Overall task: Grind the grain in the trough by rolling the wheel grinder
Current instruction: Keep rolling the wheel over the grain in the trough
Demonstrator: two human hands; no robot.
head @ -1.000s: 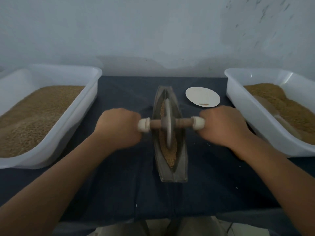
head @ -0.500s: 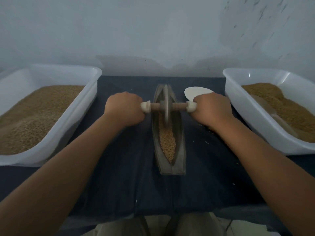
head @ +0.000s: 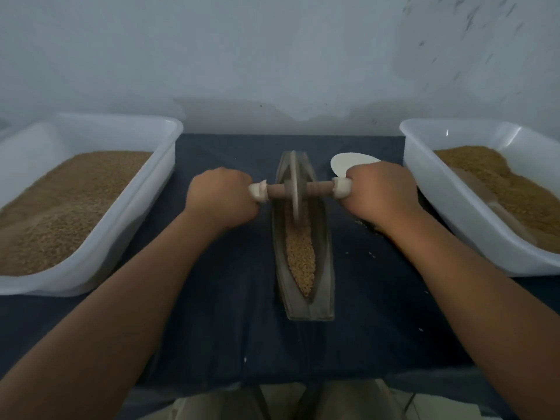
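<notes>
The trough [head: 325, 268] lay in the middle of the cloth-covered table [head: 227, 298], running lengthwise from the near edge toward the far edge. The wheel grinder [head: 294, 189] stood upright in its far half, the disc down in the channel and the wooden axle crossing above both walls. The left hand [head: 222, 198] was curled tightly round the pale cap at the axle's left end, and the right hand [head: 380, 192] gripped the cap at the right end, so the wheel sat midway between the two fists. Grain [head: 300, 256] filled the channel on the near side of the wheel. Tubs of grain stood along the left edge [head: 136, 219] and right edge [head: 445, 207]. A white disc [head: 348, 162] lay just beyond the right hand.
</notes>
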